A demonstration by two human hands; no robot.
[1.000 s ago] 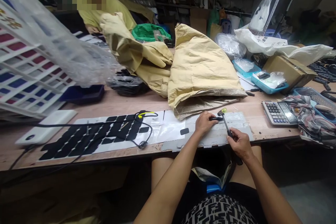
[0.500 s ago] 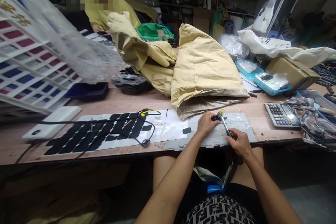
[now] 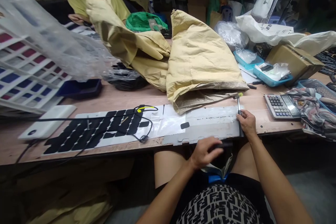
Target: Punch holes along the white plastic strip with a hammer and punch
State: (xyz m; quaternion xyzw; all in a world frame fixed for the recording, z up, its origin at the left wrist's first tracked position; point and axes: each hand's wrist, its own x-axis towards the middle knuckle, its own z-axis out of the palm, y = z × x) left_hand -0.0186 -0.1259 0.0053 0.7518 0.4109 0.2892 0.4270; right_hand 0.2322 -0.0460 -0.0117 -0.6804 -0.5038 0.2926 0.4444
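My right hand [image 3: 246, 123] is closed round the handle of a small hammer [image 3: 238, 106], whose yellow-tipped head rests near the far edge of a grey metal plate [image 3: 210, 126] at the table's front. My left hand [image 3: 204, 152] is below the table edge, over my lap, fingers closed on a small black piece [image 3: 223, 145]. A lone black pad [image 3: 184, 125] lies on the white sheet [image 3: 168, 126] beside the plate. Further left, rows of black pads [image 3: 97, 131] cover that sheet, with a black cable [image 3: 143, 126] looped over them.
Tan paper sacks [image 3: 202, 59] are piled behind the plate. A calculator [image 3: 282, 105], patterned cloth [image 3: 309, 112] and blue trays [image 3: 270, 77] lie at right. A colour-sample rack [image 3: 23, 77] under clear plastic and a white slab [image 3: 47, 126] are at left. Another person in yellow [image 3: 86, 0] sits behind.
My left hand left the plate and dropped to my lap with a black piece. My right hand slid the hammer rightwards to the plate's end. The view tilted down.
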